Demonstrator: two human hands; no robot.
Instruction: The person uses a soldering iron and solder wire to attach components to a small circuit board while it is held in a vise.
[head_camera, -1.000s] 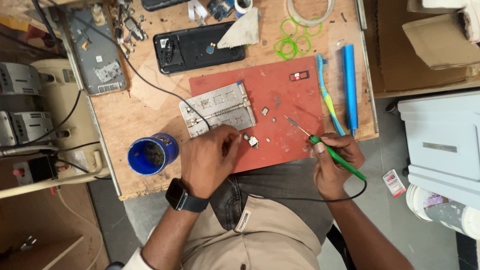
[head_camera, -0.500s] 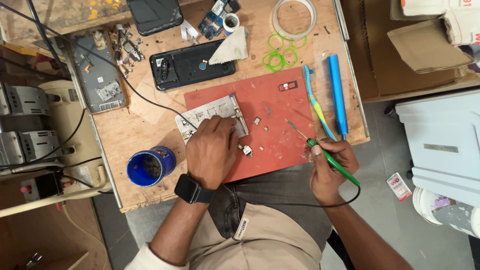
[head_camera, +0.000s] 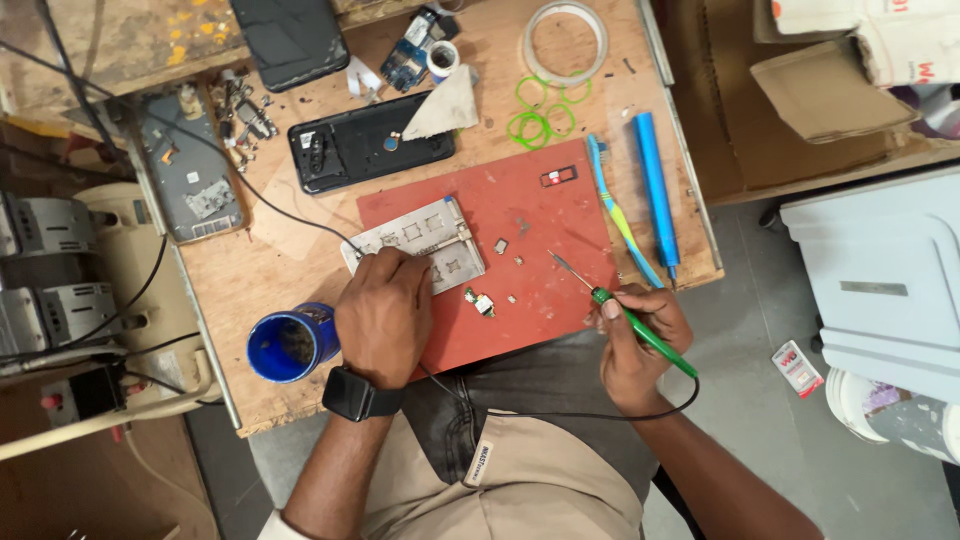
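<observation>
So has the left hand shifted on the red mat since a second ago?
Yes. The left hand has moved up the red mat, away from the blue cup, onto the metal plate.

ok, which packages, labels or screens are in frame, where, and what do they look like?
Small packet: floor right of the bench, flat rectangle, white and red.
Cardboard boxes: upper right, brown, open flaps.
Clothing label: on the person's lap, small white strip.
Smartwatch: left wrist, black square screen, dark.
Phone: top of bench, dark slab.
</observation>
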